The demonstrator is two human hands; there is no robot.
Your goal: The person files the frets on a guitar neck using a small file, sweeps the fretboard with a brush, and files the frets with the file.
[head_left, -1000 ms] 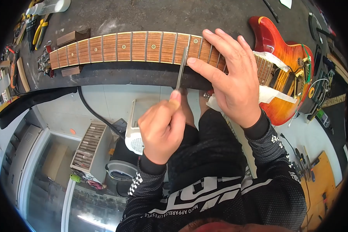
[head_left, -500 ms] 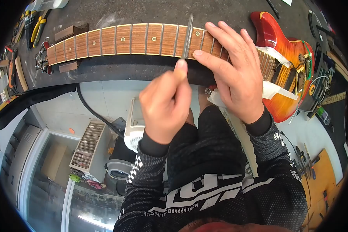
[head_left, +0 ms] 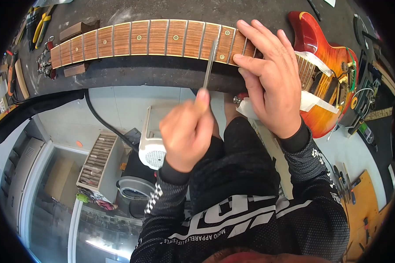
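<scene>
My left hand [head_left: 186, 131] is wrapped round the handle of a thin metal file [head_left: 210, 65], which points up and away. The file's tip lies over the upper part of the wooden fretboard [head_left: 156, 39], alongside a metal fret. Palm down, my right hand [head_left: 274, 81] rests on the fretboard to the right of the file, fingers spread and thumb near a round inlay. To the right is the guitar's red and orange sunburst body [head_left: 322, 39], with masking tape [head_left: 314, 103] stuck beside the neck end. The file handle is mostly hidden in my fist.
Wooden blocks [head_left: 78, 30] lie by the headstock [head_left: 44, 61]. Pliers with yellow handles [head_left: 41, 30] are at the upper left of the dark bench [head_left: 145, 8]. Below the bench are a white perforated object [head_left: 153, 155], a hose and a box of slats [head_left: 98, 160].
The file moved up across the fretboard, then back down toward me with my left hand. My right hand has shifted slightly right along the neck. The view has shifted a little.
</scene>
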